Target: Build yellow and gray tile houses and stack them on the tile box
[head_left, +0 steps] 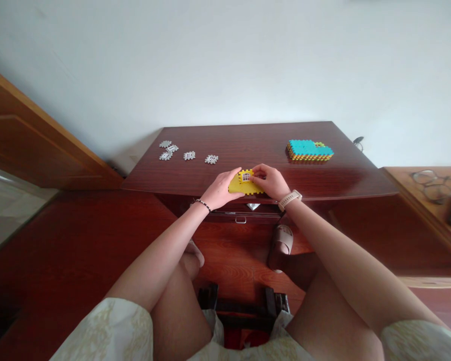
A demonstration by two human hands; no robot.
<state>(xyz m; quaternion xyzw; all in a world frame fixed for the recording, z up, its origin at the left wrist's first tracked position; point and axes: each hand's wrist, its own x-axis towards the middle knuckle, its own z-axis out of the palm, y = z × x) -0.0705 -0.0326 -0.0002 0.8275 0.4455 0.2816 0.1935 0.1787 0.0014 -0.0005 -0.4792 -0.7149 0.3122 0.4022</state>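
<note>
A yellow panel (247, 188) is held by the left hand (218, 190), close to the near edge of the table (195, 176). Its left end is gripped by the spread fingers and thumb, one digit being laid along the far side and another along the near side. The panel's long axis is directed from the left hand toward the right, roughly along the table edge, and its notched near edge is turned toward the body. A smaller window piece (246, 176) is set against the panel's far part, between the two hands; by its side nearest the right hand (269, 179), it is pinched between that hand's bent fingers and thumb. Whether the two pieces are locked together cannot be told.

Five grey pieces (189, 156) are scattered beyond the left hand and off to its left, two of them being laid flat just beside a third. Beyond the right hand and to its right, a stack (310, 150) topped in blue is placed with its long axis also running sideways.
</note>
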